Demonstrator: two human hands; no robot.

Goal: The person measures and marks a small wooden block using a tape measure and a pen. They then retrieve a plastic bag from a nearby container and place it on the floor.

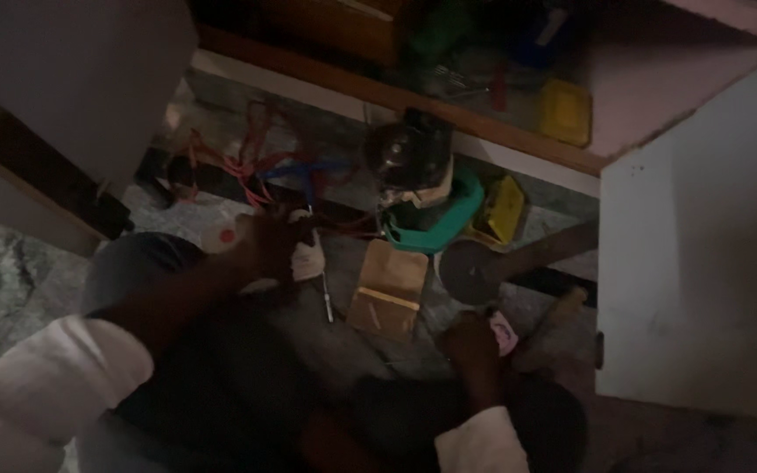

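The scene is dim and blurred; the left hand (266, 245) is stretched out over the floor (10, 280), just left of the middle, and a small white object (308, 259) is touched by it, though whether the grip is pinched on it or merely laid against it cannot be told. A thin metal rod (327, 298) is seen lying just near of that white object. The right hand (473, 343) is held nearer and further right, beside a small pink item (505, 333); its grip is hidden in shadow, so spread or pressed together cannot be told. Between the two hands a tan wooden block (387, 289) is lying flat on the floor; to its right a round dark disc (470, 271) is seen, with a long brown handle (545, 250) running away to the right. Farther off, a green band (449, 223) is curled under a dark rounded device (409, 151); a tangle of red and blue wires (265, 166) is spread to the far left of it. A yellow box (505, 208) is set right of the green band; a second yellow box (566, 111) is resting on the far shelf (641, 105). A white cabinet panel (703, 245) is standing at the right.
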